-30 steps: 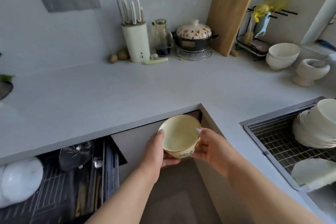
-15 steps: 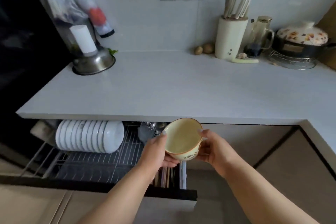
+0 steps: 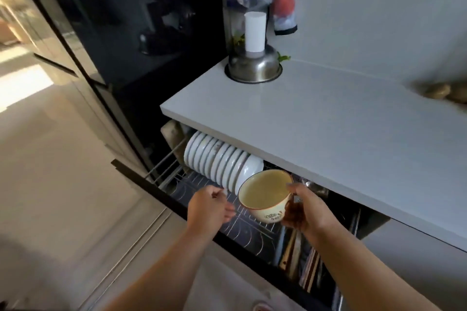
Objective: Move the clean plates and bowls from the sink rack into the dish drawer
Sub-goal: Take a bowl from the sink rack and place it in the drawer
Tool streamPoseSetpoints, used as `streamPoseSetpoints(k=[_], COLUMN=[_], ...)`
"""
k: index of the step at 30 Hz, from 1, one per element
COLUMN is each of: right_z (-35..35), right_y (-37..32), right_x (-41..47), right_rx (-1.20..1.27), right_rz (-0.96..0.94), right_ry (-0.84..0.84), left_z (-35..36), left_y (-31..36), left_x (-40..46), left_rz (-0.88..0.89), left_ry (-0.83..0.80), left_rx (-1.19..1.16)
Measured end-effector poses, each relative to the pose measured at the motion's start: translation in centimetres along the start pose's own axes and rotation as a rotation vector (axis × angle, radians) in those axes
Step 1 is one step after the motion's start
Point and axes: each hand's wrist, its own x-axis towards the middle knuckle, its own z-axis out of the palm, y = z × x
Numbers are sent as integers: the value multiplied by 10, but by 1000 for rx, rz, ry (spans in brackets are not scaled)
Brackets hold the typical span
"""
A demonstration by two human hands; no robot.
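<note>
Hands meet over the open dish drawer [image 3: 192,212]: the right hand [image 3: 307,209] grips a cream bowl [image 3: 262,197] just beside the racked white plates [image 3: 222,164], the left hand [image 3: 209,207] loosely curled, empty. A careless lowering could knock bowl against plates.

A home kitchen: a white counter [image 3: 328,129] against the far wall, an open dish drawer [image 3: 252,232] below holding upright plates [image 3: 222,164].
</note>
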Motion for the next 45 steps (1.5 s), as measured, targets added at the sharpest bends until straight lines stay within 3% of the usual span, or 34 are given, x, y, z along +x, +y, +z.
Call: streamPoseSetpoints(k=[6,10,14,19,26,35,45], right_z=[53,93,131,181,248,289,327], right_y=[-12,-17,-10,13,47,81,98], right_x=[56,86,108,136,172,227,283], right_rx=[-108,-172,-228,-286,-368,-498,-700], right_rz=[53,74,106,136,176,283,345], right_ry=[-123,-160,-165,-112,-5,13,15], left_z=[-35,-63,-93,-143,-204,-219,-223], left_y=[-8,-15,-25,-51,-91,-110,-126], left_x=[43,60,77,111,159,197,250], left_rz=[-65,-54,-38,-7,220,215,256], left_ry=[242,399,454,403,257,2,19], left_rx=[-7,148,351,414,509,746,945])
